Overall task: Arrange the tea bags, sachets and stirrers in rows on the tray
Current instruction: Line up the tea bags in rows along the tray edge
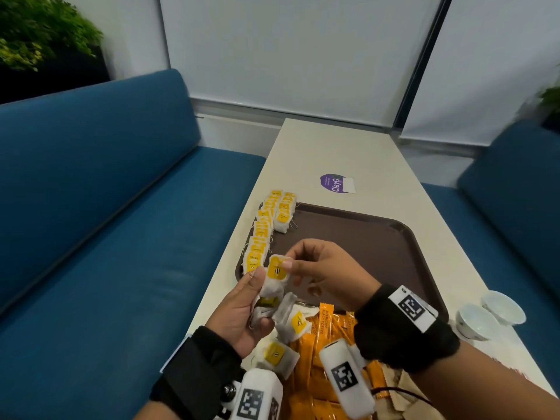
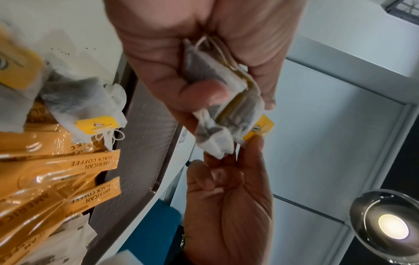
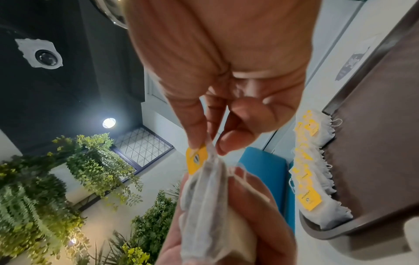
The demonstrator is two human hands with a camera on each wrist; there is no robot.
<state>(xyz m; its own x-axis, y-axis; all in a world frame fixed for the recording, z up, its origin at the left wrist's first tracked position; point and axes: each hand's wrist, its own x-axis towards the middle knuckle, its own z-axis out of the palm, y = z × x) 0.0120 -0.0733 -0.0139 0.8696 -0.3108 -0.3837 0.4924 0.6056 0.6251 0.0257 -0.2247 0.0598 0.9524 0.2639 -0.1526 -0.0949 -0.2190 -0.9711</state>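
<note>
Several tea bags (image 1: 266,301) sit bunched in the left hand (image 1: 242,313) above the tray (image 1: 378,237). Right hand (image 1: 327,274) pinches the top bag's yellow tag (image 1: 277,269). Rows of tea bags (image 1: 266,228) line the tray's left edge.

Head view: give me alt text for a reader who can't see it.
Left hand holds a bunch of tea bags while the right hand pinches one yellow tag, above a brown tray with tea-bag rows along its left edge and orange coffee sachets nearest.
</note>
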